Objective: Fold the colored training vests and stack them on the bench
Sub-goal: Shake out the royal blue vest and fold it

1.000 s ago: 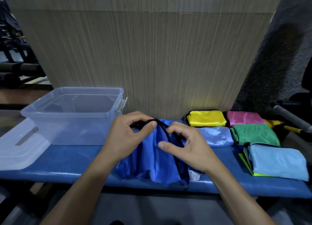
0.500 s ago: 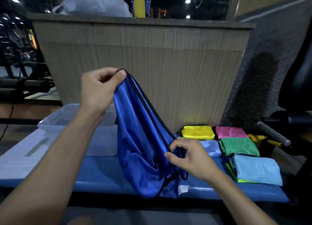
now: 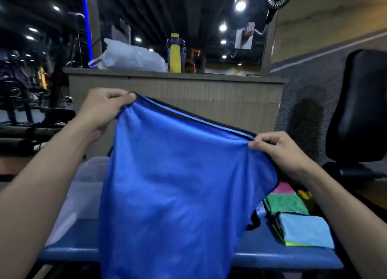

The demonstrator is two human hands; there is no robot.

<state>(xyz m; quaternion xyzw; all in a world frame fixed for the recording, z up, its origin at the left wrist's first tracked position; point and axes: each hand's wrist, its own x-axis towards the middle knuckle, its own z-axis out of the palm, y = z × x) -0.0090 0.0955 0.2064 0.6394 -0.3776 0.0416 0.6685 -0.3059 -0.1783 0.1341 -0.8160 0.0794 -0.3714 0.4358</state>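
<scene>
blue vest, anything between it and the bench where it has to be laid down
Nothing visible does. The left hand and right hand pinch the blue vest by its top edge, and it hangs over the bench. The vest hides the bench surface behind it, so that patch cannot be checked.

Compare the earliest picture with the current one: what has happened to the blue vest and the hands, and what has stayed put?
The blue vest was bunched on the bench; it has been lifted and spread out. The left hand rose to the upper left and the right hand drew away to the right, each pinching the black-trimmed top edge. The folded vests and the clear bin stayed on the bench.
</scene>
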